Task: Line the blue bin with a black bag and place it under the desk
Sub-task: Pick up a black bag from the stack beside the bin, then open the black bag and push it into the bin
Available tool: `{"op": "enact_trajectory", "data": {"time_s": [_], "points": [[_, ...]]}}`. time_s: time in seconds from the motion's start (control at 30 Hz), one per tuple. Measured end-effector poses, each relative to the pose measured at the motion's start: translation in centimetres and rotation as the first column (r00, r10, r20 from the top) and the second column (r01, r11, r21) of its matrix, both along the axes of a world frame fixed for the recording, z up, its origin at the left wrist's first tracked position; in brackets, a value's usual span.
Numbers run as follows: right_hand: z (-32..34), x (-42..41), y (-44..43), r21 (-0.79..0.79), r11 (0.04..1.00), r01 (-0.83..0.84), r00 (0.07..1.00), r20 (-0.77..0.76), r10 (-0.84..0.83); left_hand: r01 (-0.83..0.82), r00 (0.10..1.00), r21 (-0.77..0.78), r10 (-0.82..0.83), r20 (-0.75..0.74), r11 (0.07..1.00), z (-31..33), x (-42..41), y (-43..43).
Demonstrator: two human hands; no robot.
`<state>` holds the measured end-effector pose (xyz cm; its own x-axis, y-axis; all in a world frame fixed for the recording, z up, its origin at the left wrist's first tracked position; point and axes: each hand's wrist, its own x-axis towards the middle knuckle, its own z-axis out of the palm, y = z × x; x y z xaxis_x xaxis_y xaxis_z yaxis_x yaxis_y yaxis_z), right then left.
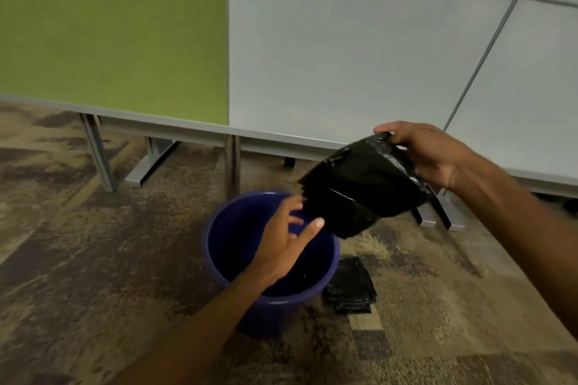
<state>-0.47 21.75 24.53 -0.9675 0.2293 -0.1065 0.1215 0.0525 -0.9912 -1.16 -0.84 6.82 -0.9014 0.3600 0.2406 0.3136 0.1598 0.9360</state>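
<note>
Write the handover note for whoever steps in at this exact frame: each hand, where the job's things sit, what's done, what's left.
Right hand: grips the top edge of a partly folded black plastic bag, held in the air above and right of the bin.
Left hand: open, fingers spread over the bin's mouth, reaching toward the bag's lower edge; not gripping it.
Round blue plastic bin: upright on the patterned carpet, unlined.
Stack of folded black bags: on the carpet, against the bin's right side.
Done: one bag picked up.
Left: open the bag, line the bin, place it under the desk.
</note>
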Motion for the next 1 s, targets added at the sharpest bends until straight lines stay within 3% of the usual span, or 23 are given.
{"op": "enact_trajectory", "data": {"time_s": [0.13, 0.3, 0.5, 0.67, 0.73, 0.83, 0.9, 1.0], "points": [[1.6, -0.5, -4.6, -0.066, 0.988, -0.142, 0.989, -0.051, 0.138, -0.110, 0.981, 0.122, 0.128, -0.148, 0.986, 4.4, -1.8, -0.6], [-0.9, -0.8, -7.1, -0.058, 0.973, -0.222, 0.975, 0.018, 0.223, -0.342, 0.904, 0.016, 0.334, -0.267, 0.940, 5.4, -3.4, -3.6], [-4.6, -0.6, -7.7, -0.238, 0.969, -0.061, 0.998, 0.005, 0.064, -0.526, 0.821, -0.149, 0.455, -0.344, 0.837, 4.1, -3.4, -7.8], [-7.5, -0.8, -7.1, -0.215, 0.971, 0.106, 0.994, -0.010, -0.111, -0.499, 0.845, -0.407, 0.326, -0.424, 0.765, 3.7, -3.2, -9.1], [-8.3, -1.1, -7.0, -0.210, 0.970, 0.123, 0.991, -0.031, -0.132, -0.397, 0.904, -0.411, 0.274, -0.327, 0.821, 4.5, -3.2, -9.0], [-9.2, -1.7, -7.2, -0.158, 0.972, 0.177, 0.982, -0.038, -0.185, -0.171, 0.981, -0.328, 0.191, 0.027, 0.929, 6.3, -3.7, -9.2], [-10.0, -1.9, -7.2, -0.048, 0.977, 0.209, 0.977, -0.019, -0.210, -0.052, 0.971, -0.311, 0.120, 0.205, 0.949, 7.1, -3.9, -9.6], [-11.6, -2.4, -6.8, 0.215, 0.964, 0.155, 0.985, 0.042, -0.167, -0.010, 0.945, -0.248, 0.090, 0.315, 0.969, 7.9, -3.7, -9.9]]}}
